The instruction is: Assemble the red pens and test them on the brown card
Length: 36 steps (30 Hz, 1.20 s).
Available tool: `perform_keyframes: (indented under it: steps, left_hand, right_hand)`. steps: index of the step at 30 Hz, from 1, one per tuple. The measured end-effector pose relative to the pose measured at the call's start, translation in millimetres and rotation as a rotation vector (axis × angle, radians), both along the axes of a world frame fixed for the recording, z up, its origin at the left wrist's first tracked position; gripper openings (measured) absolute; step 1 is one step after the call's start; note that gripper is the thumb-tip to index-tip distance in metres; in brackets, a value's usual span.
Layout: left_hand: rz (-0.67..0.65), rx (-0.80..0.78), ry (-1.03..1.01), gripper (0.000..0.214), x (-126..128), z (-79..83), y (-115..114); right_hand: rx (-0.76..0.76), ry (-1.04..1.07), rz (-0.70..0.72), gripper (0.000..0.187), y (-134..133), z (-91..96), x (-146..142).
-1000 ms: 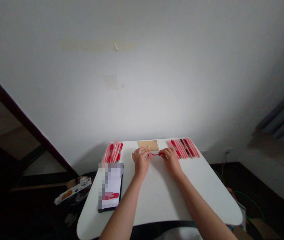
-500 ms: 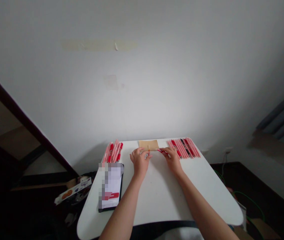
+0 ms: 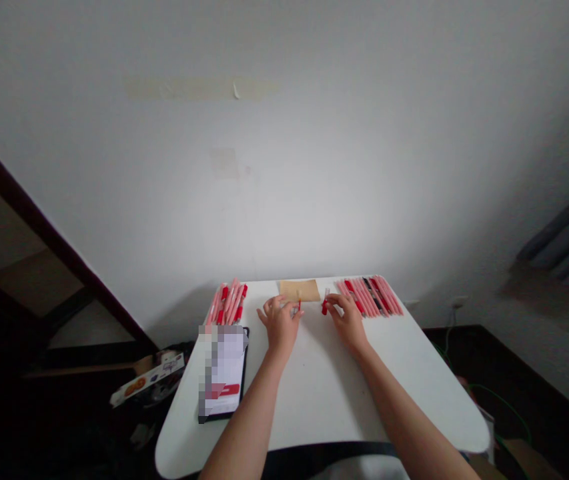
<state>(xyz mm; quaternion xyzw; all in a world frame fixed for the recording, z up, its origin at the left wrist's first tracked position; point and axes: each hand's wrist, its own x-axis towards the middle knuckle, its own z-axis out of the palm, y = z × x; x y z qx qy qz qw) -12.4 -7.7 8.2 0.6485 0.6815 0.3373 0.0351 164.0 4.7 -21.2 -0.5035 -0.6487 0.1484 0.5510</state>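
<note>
My left hand (image 3: 281, 328) hovers over the table in front of a brown paper piece. Its thumb and forefinger are pinched on a thin pen part with a red tip (image 3: 299, 306); most of that part is hidden by the fingers. To the right, my right hand (image 3: 347, 321) pinches a short red pen piece with a clear end (image 3: 325, 305), held roughly upright. A gap separates the two parts. The tan paper (image 3: 300, 289) lies flat just beyond my hands.
Pink and red pens (image 3: 227, 303) lie in a loose pile at the left. More pens, a dark one among them, form a row (image 3: 370, 296) at the right. A phone (image 3: 224, 380) rests near the left edge of the white table (image 3: 321, 400). A wall stands behind.
The red piece in my right hand has turned from lying sideways, pointing left, to nearly upright. My left hand has barely moved.
</note>
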Motion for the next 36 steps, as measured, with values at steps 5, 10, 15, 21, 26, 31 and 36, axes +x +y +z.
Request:
perform_keyframes:
  steps: [5, 10, 15, 21, 26, 31, 36]
  left_hand:
    - [0.013, -0.002, 0.018, 0.014, 0.3, -1.7, 0.0]
    - [0.021, -0.001, 0.024, 0.013, 0.2, -2.4, 0.1]
    - [0.030, -0.010, 0.047, 0.013, -0.7, -4.0, 0.0]
    - [0.037, -0.019, 0.057, 0.012, -0.5, -2.5, -1.2]
    - [0.043, -0.023, 0.066, 0.012, -0.1, -2.4, -1.5]
    - [0.045, -0.027, 0.085, 0.011, -0.4, -4.7, -0.4]
    - [0.043, -0.031, 0.078, 0.010, -0.3, -4.6, -0.2]
  right_hand:
    - [-0.009, -0.025, -0.015, 0.030, -2.0, 2.5, -0.7]
    - [0.018, -0.105, -0.020, 0.030, -4.0, 4.9, -0.1]
    - [0.099, -0.291, -0.070, 0.026, -3.9, 3.8, 1.3]
    - [0.099, -0.472, -0.120, 0.022, -3.5, 0.3, -1.1]
    - [0.054, -0.562, -0.092, 0.020, -6.0, 1.8, -3.7]
    - [0.016, -0.603, -0.074, 0.020, -8.2, 3.3, -5.3]
    - [-0.037, -0.608, -0.056, 0.027, -10.7, 6.0, -5.9]
